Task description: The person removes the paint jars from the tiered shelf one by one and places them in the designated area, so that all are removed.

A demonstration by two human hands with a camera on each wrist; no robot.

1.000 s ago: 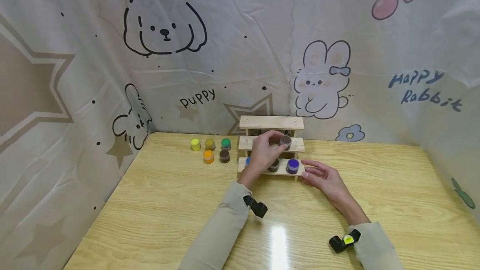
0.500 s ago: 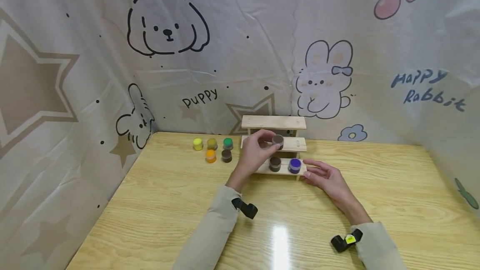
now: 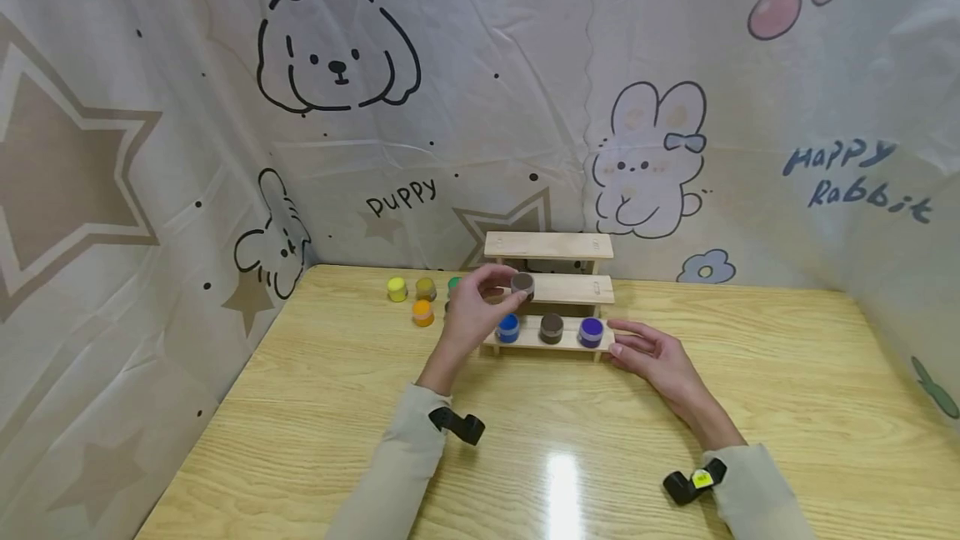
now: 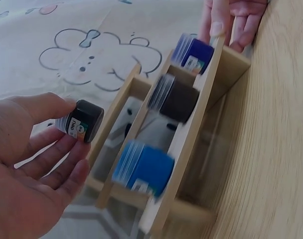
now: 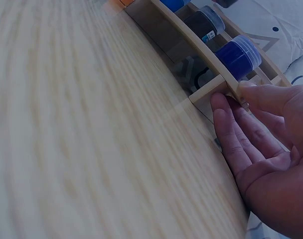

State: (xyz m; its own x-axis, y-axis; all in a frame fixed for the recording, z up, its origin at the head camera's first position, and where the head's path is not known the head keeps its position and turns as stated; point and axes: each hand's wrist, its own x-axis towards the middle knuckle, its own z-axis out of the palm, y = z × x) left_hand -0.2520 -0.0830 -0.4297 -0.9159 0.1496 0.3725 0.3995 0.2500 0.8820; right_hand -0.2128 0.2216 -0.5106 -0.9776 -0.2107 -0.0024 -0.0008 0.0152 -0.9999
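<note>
My left hand (image 3: 471, 313) pinches a small dark paint jar (image 4: 85, 121) with a clear lid between thumb and fingers, level with the middle step of a three-step wooden display stand (image 3: 549, 245). On the stand's lowest step sit a blue paint jar (image 3: 507, 328), a dark brown paint jar (image 3: 551, 328) and a purple paint jar (image 3: 591, 332), left to right. The top step holds nothing; the middle step's left end is hidden behind my left hand. At the lowest step's right end, my right hand (image 5: 266, 137) grips the wood, thumb at the top edge and fingers below.
Left of the stand, a yellow jar (image 3: 397, 289), an olive jar (image 3: 425, 288) and an orange jar (image 3: 423, 312) stand on the wooden table (image 3: 300, 407). A green jar (image 3: 454, 283) is partly covered by my left hand. A printed curtain (image 3: 525, 48) hangs behind.
My left hand has moved left along the middle step with the dark paint jar, uncovering the blue jar and now covering part of the loose jars. My right hand stays at the stand.
</note>
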